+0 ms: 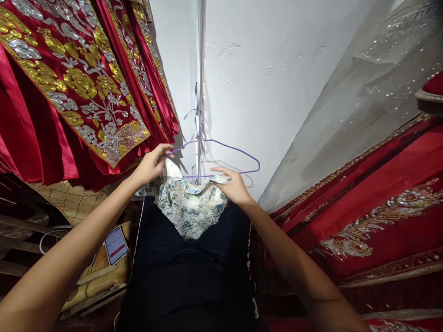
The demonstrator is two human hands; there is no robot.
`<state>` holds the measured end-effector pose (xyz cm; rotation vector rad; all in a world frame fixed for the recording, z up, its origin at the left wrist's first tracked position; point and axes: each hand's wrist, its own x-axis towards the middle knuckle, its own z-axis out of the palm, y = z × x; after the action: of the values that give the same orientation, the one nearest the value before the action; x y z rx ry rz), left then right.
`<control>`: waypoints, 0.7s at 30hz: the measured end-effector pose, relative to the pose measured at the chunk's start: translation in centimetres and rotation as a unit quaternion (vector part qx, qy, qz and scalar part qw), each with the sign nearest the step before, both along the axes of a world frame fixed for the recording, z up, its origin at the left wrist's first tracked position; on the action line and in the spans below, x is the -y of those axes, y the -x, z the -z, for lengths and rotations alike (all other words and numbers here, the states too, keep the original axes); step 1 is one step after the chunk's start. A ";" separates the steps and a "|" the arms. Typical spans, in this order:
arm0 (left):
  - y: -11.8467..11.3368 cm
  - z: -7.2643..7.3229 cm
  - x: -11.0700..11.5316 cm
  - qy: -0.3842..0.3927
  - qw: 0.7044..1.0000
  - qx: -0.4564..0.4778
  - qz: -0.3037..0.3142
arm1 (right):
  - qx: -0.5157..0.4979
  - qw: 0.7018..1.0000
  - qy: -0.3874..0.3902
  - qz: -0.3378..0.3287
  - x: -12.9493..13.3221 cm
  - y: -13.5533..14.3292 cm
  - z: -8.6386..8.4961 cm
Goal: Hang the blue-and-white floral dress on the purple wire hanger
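A purple wire hanger [231, 145] is before me, its hook up by a narrow vertical metal strip on the wall. The dress [192, 207] has a pale floral top and a dark lower part with white side edging. The hanger's left end goes into the dress's left shoulder, while its right arm stays bare. My left hand [154, 163] is closed on that left shoulder, at the hanger's end. With fingers and thumb, my right hand [234, 185] pinches the right shoulder edge of the floral top, just below the hanger's lower bar.
Red garments with gold and silver embroidery [81, 83] hang at upper left. A sheer sparkly white fabric [332, 120] and a beaded red garment [387, 221] hang on the right. At lower left, a lit phone [116, 246] lies on a wooden seat [93, 286].
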<state>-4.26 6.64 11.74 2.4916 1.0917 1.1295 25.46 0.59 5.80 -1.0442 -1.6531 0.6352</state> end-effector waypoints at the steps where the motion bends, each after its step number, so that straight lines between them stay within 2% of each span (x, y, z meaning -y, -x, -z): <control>1: 0.2 0.1 -0.3 0.002 1.000 -0.007 -0.004 | -0.011 0.999 -0.020 0.041 0.3 -1.1 -0.3; 4: 0.7 0.0 -0.7 -0.021 0.999 -0.044 -0.011 | -0.014 0.983 -0.070 0.168 0.8 -4.8 -1.5; 6: 0.6 -0.3 -0.7 -0.050 0.996 -0.066 -0.017 | 0.014 0.981 -0.068 0.181 0.5 -6.9 -2.6; 9: 0.6 -0.7 -0.6 -0.096 0.992 -0.066 -0.046 | 0.037 0.995 0.034 0.081 -0.2 -8.9 -5.1; 11: 1.0 -0.8 -0.6 -0.122 0.989 -0.037 -0.075 | 0.022 0.992 0.126 0.003 -0.4 -9.5 -6.7; 13: 1.6 -0.8 -0.9 -0.132 0.985 0.005 -0.110 | -0.029 0.981 0.184 -0.047 -0.3 -9.6 -7.6; 16: 2.1 -0.6 -1.4 -0.089 0.984 0.056 -0.143 | -0.157 0.959 0.227 -0.070 0.0 -8.3 -6.9; 18: 1.7 -0.6 -1.8 -0.052 0.986 0.070 -0.141 | -0.219 0.941 0.248 -0.071 0.0 -6.6 -5.3; 21: 0.4 -1.0 -2.1 -0.056 0.990 0.071 -0.107 | -0.232 0.929 0.270 -0.102 -0.4 -3.4 -2.4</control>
<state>-4.63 8.72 12.73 2.3726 1.3132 1.4407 28.86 0.96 8.20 -0.9980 -1.1928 1.4177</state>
